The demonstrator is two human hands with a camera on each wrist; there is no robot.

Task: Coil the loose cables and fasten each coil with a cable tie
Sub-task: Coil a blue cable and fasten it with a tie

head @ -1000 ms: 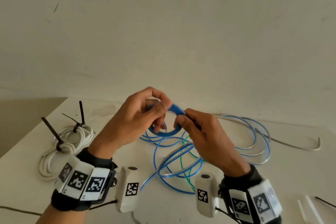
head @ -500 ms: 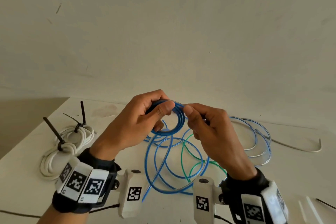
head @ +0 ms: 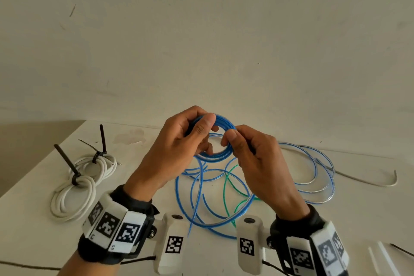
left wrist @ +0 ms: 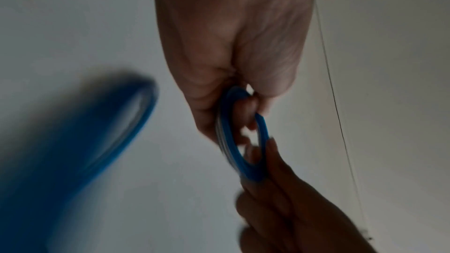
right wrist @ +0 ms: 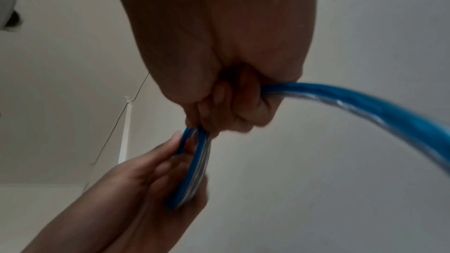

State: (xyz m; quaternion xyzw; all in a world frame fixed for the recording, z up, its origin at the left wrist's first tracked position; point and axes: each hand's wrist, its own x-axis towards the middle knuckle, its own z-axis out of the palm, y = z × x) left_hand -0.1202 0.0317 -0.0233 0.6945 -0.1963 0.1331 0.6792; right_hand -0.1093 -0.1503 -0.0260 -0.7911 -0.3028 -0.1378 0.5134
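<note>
- Table (head: 44, 237) carries it all: blue cable (head: 309, 188) sprawls loose across the middle, with less slack lying near my wrists than a second ago.
- White coils (head: 74, 195) sit at the left, already bound with dark ties (head: 67, 163); they have not moved.
- Blue coil (head: 220, 141) hangs above the table between my hands and looks thicker than before, so the winding gains, though much cable is left.
- Left hand (head: 179, 148) pinches the coil's left side, thumb on top, sitting a touch higher than earlier.
- Right hand (head: 257, 163) pinches the coil's right edge, fingers curled round the feeding strand; it has come closer to the left.
- Green wire (head: 226, 186) lies tangled in the slack and may snag.
</note>
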